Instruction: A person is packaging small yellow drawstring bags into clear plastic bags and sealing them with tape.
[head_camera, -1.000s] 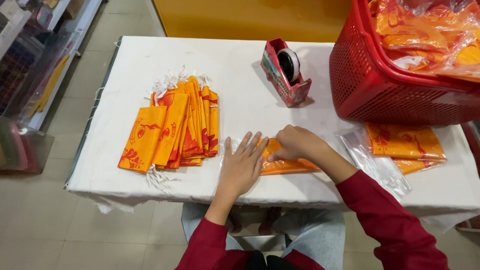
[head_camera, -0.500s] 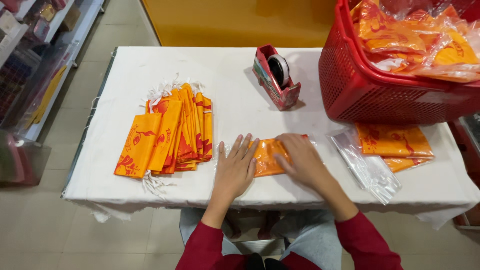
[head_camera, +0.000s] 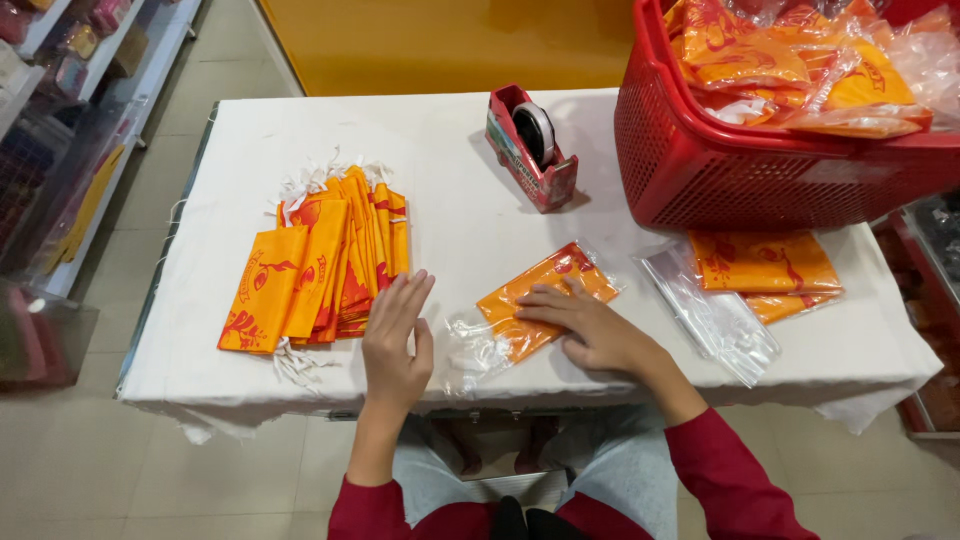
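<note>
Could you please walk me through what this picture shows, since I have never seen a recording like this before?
There is no machine here: the view comes from a camera worn on a person's head, looking down at their own two bare hands and red sleeves. They sit at a table covered with a white cloth. The right hand presses flat on an orange printed cloth pouch inside a clear plastic sleeve. The left hand is open and holds nothing, just right of a fanned stack of orange printed pouches with white strings. Behind stand a red tape dispenser and a red plastic basket full of bagged orange pouches. At the right lie loose clear plastic sleeves and a few more orange pouches.
</note>
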